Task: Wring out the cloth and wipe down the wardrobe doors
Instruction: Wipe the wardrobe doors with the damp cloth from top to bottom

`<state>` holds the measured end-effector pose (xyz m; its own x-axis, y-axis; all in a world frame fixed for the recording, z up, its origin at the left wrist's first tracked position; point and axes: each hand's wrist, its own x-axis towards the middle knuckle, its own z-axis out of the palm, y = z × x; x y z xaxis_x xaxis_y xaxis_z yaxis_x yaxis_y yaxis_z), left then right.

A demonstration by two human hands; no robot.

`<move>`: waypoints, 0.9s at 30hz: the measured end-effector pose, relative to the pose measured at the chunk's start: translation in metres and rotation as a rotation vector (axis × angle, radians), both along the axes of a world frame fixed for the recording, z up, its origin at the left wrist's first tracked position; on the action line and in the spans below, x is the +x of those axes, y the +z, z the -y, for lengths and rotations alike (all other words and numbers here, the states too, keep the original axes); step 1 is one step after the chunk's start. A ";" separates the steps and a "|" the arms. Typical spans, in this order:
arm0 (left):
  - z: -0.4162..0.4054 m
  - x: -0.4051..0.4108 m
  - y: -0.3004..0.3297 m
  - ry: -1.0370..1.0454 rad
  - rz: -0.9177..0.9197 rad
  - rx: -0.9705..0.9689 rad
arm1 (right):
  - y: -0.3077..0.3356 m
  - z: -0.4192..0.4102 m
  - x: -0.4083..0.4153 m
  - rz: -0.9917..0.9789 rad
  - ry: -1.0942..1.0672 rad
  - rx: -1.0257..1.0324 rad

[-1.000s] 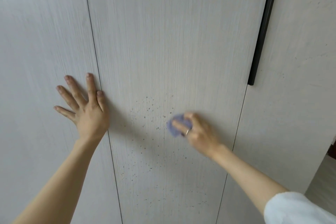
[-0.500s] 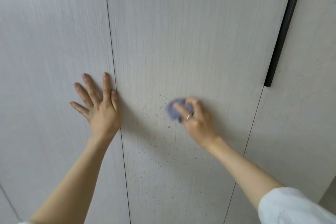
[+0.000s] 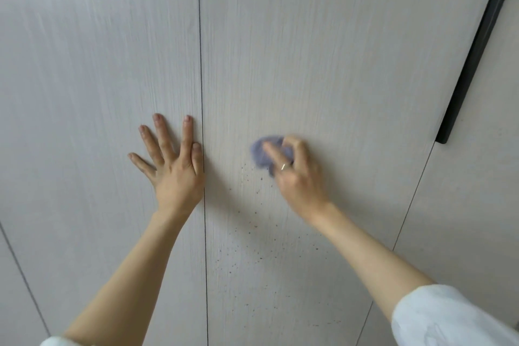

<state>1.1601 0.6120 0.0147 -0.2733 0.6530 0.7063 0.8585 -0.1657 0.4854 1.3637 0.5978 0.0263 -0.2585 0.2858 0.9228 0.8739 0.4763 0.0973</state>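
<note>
The cloth (image 3: 265, 153), small, bluish-purple, bunched up, is pressed flat vs. the middle door (image 3: 323, 50) at about its mid height, just right of the seam (image 3: 201, 64) w/ the left door (image 3: 98, 50). Right hand (image 3: 297, 177) holds it: fingers curled over the wad, index laid across it, ring (image 3: 283, 166) showing; hand & cloth are motion-blurred, so exact finger hold can't be told beyond that. Left hand (image 3: 175, 166) lies flat on the left door, fingers spread & straight, thumb edge right at the seam, holding nothing, prob. bracing.

Step in hand, as I judge it: wiping, not wringing. Dark specks (image 3: 252, 222) are scattered on the middle door below & left of the cloth, down toward the bottom of view; area above the cloth looks clean.

Next move prob. calls for taking the cloth down thru the specks w/ firm pressure, overlapping passes. A dark handle (image 3: 474, 59) runs along the door's right edge, well apart from the cloth; right door (image 3: 477, 205) beyond it is yet to do.
</note>
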 end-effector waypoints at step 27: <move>-0.007 -0.033 -0.063 -0.015 -0.121 0.059 | 0.000 -0.018 -0.057 0.221 0.114 0.163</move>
